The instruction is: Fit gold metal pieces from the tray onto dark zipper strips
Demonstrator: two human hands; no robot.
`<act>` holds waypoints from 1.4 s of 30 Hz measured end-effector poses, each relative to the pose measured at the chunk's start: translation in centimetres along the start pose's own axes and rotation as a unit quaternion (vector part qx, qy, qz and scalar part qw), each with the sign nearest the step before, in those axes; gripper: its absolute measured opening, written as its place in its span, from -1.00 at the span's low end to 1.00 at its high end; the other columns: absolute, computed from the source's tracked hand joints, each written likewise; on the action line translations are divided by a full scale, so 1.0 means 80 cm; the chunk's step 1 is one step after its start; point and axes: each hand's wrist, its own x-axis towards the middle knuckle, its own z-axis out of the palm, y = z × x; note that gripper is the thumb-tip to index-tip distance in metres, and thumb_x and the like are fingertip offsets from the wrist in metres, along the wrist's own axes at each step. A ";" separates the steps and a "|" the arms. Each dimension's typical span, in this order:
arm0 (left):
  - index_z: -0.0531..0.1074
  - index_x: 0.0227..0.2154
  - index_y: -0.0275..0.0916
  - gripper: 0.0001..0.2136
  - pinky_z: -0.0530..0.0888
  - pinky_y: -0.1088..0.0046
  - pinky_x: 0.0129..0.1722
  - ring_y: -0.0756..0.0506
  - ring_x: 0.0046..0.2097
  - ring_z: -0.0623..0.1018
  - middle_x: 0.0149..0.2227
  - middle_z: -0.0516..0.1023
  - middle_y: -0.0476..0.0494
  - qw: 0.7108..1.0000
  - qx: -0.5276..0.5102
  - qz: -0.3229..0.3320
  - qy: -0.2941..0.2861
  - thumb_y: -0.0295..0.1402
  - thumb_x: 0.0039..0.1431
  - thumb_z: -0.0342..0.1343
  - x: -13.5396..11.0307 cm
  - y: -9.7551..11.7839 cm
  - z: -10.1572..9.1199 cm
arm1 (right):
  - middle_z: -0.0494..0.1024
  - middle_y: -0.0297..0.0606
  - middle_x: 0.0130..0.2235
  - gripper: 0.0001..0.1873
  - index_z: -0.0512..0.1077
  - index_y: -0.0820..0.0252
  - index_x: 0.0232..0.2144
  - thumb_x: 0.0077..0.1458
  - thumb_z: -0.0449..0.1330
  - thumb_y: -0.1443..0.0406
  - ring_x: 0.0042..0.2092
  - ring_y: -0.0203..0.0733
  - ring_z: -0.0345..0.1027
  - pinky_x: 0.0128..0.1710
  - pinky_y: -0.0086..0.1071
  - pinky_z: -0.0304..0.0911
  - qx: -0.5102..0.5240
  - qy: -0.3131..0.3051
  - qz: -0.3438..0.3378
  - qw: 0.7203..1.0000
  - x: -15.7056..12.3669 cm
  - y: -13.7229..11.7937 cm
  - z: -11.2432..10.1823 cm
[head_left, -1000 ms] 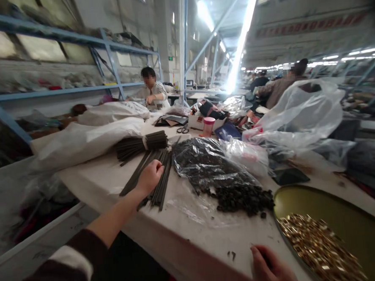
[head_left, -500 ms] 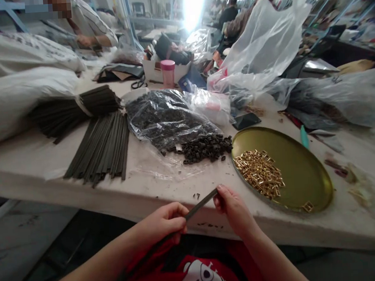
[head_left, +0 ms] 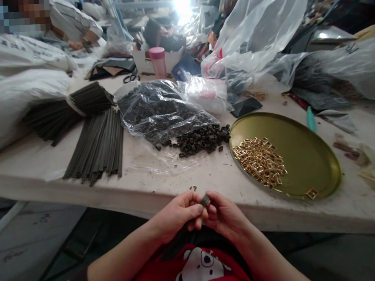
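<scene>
My left hand and my right hand meet just in front of the table edge. Both have their fingers closed on a dark strap; a short bit of it shows between the fingertips, and most of it is hidden. Beyond the hands lies a heap of small black loops, spilling from a clear plastic bag. To the right, gold buckles are piled on a round gold tray, with one buckle apart near its front rim.
Loose dark straps and a tied bundle lie at the left beside white sacks. Farther back are a pink-lidded jar, a black phone-like slab and plastic bags. A co-worker's arms show at the back left.
My hands have come together, the left moving right along the strap, so less strap shows between them. The view has shifted slightly.
</scene>
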 end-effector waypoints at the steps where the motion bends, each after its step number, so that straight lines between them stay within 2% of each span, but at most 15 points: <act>1: 0.25 -0.41 -0.30 -0.82 0.14 0.69 -0.66 0.17 -0.62 0.29 -0.53 0.41 0.04 1.000 -0.002 0.002 -0.002 -0.32 0.02 0.12 0.001 -0.001 0.001 | 0.11 -0.53 -0.75 -0.69 0.23 0.24 -0.72 -0.08 0.16 0.21 -0.69 -0.47 -0.02 -0.70 -0.60 -0.05 0.012 -0.003 0.008 1.000 0.000 0.000 0.000; 6: 0.24 -0.39 -0.27 -0.80 0.14 0.67 -0.64 0.15 -0.60 0.30 -0.52 0.39 0.06 1.000 0.028 -0.002 -0.012 -0.29 0.02 0.11 0.003 -0.001 0.002 | 0.07 -0.54 -0.76 -0.65 0.16 0.24 -0.75 -0.13 0.21 0.24 -0.71 -0.53 -0.10 -0.74 -0.64 -0.13 0.031 -0.011 0.006 0.999 -0.007 -0.008 0.003; 9: 0.25 -0.41 -0.26 -0.83 0.21 0.64 -0.59 0.11 -0.58 0.33 -0.54 0.37 0.07 0.990 0.134 -0.029 -0.017 -0.28 0.03 0.07 -0.010 0.013 -0.014 | 0.08 -0.57 -0.74 -0.66 0.14 0.21 -0.72 -0.17 0.25 0.27 -0.70 -0.52 -0.12 -0.74 -0.63 -0.13 0.032 0.033 -0.114 0.992 -0.021 -0.035 -0.001; 12: 0.29 -0.46 -0.27 -0.86 0.24 0.61 -0.53 0.09 -0.55 0.32 -0.57 0.34 0.09 0.962 0.270 -0.044 0.012 -0.29 0.04 0.04 -0.037 0.033 -0.046 | 0.11 -0.57 -0.72 -0.65 0.12 0.19 -0.68 -0.15 0.26 0.26 -0.69 -0.49 -0.10 -0.74 -0.61 -0.09 0.002 0.084 -0.248 0.965 -0.039 -0.065 -0.017; 16: 0.35 -0.49 -0.28 -0.84 0.27 0.60 -0.50 0.06 -0.50 0.33 -0.56 0.35 0.08 0.924 0.370 -0.020 0.091 -0.27 0.03 0.07 -0.077 0.055 -0.091 | 0.13 -0.54 -0.69 -0.65 0.13 0.17 -0.65 -0.08 0.23 0.21 -0.65 -0.45 -0.07 -0.70 -0.59 -0.04 -0.070 0.150 -0.326 0.931 -0.052 -0.064 -0.047; 19: 0.38 -0.49 -0.27 -0.87 0.30 0.60 -0.45 0.05 -0.47 0.38 -0.54 0.42 0.06 0.929 0.299 0.078 0.203 -0.32 -0.04 0.15 -0.101 0.074 -0.111 | 0.16 -0.49 -0.65 -0.65 0.16 0.17 -0.65 0.00 0.15 0.13 -0.60 -0.40 0.00 -0.60 -0.53 0.06 -0.206 0.174 -0.341 0.901 -0.054 -0.031 -0.059; 22: 0.37 -0.49 -0.25 -0.89 0.36 0.59 -0.43 0.02 -0.42 0.45 -0.45 0.50 0.00 0.905 0.101 0.262 0.319 -0.37 -0.10 0.17 -0.115 0.099 -0.108 | 0.24 -0.43 -0.61 -0.68 0.27 0.18 -0.60 0.05 0.08 0.10 -0.54 -0.33 0.10 -0.53 -0.47 0.09 -0.446 0.114 -0.289 0.840 -0.053 0.002 -0.050; 24: 0.33 -0.48 -0.23 -0.90 0.41 0.56 -0.39 0.01 -0.41 0.47 -0.43 0.51 0.00 0.876 0.017 0.359 0.321 -0.37 -0.08 0.14 -0.115 0.111 -0.090 | 0.34 -0.37 -0.53 -0.74 0.34 0.18 -0.51 0.05 0.09 0.12 -0.46 -0.28 0.19 -0.46 -0.43 0.12 -0.557 0.064 -0.269 0.783 -0.053 0.011 -0.033; 26: 0.30 -0.44 -0.21 -0.90 0.39 0.59 -0.46 0.05 -0.49 0.45 -0.51 0.47 0.07 0.878 0.033 0.385 0.284 -0.37 -0.01 0.11 -0.108 0.111 -0.060 | 0.40 -0.32 -0.45 -0.75 0.36 0.18 -0.40 0.06 0.07 0.12 -0.40 -0.24 0.23 -0.40 -0.41 0.14 -0.584 0.048 -0.282 0.759 -0.055 0.009 -0.012; 27: 0.28 -0.43 -0.21 -0.90 0.36 0.62 -0.53 0.08 -0.54 0.41 -0.56 0.44 0.10 0.900 0.072 0.357 0.239 -0.36 0.01 0.10 -0.101 0.104 -0.043 | 0.39 -0.32 -0.44 -0.73 0.36 0.18 -0.36 0.07 0.05 0.10 -0.40 -0.24 0.24 -0.40 -0.41 0.14 -0.571 0.047 -0.297 0.764 -0.057 0.005 -0.001; 29: 0.26 -0.46 -0.24 -0.90 0.29 0.63 -0.61 0.11 -0.61 0.33 -0.58 0.38 0.11 0.951 0.166 0.224 0.131 -0.35 0.04 0.06 -0.083 0.083 -0.010 | 0.35 -0.35 -0.46 -0.67 0.33 0.18 -0.32 0.06 0.04 0.04 -0.44 -0.27 0.20 -0.45 -0.43 0.12 -0.521 0.035 -0.323 0.789 -0.062 -0.003 0.019; 32: 0.24 -0.49 -0.26 -0.94 0.21 0.65 -0.65 0.12 -0.63 0.29 -0.62 0.31 0.13 0.966 0.232 0.101 0.051 -0.42 0.03 0.01 -0.057 0.047 0.021 | 0.24 -0.43 -0.56 -0.66 0.29 0.18 -0.47 0.03 0.08 0.02 -0.52 -0.35 0.08 -0.53 -0.48 0.04 -0.472 0.029 -0.333 0.815 -0.065 -0.011 0.035; 34: 0.25 -0.47 -0.27 -0.98 0.21 0.64 -0.64 0.12 -0.62 0.30 -0.59 0.34 0.11 0.973 0.218 0.066 0.022 -0.45 0.01 -0.01 -0.048 0.030 0.024 | 0.17 -0.48 -0.64 -0.63 0.23 0.19 -0.58 0.02 0.11 0.03 -0.57 -0.39 0.01 -0.57 -0.51 -0.01 -0.434 0.045 -0.312 0.844 -0.061 -0.011 0.034; 39: 0.33 -0.36 -0.31 -0.86 0.10 0.65 -0.68 0.15 -0.64 0.23 -0.51 0.39 0.05 0.993 0.115 0.011 -0.012 -0.35 0.02 0.05 -0.041 0.013 0.007 | 0.17 -0.53 -0.70 -0.64 0.25 0.21 -0.57 -0.08 0.22 0.06 -0.64 -0.47 -0.05 -0.64 -0.56 -0.10 -0.214 0.039 -0.184 0.959 -0.038 -0.006 0.015; 42: 0.36 -0.32 -0.32 -0.78 0.01 0.64 -0.70 0.18 -0.66 0.17 -0.48 0.40 0.01 0.999 0.028 0.000 -0.017 -0.30 -0.02 0.11 -0.034 0.007 0.006 | 0.15 -0.55 -0.70 -0.68 0.29 0.22 -0.52 -0.14 0.28 0.12 -0.66 -0.49 -0.05 -0.66 -0.59 -0.08 -0.119 0.025 -0.133 0.984 -0.025 -0.001 0.010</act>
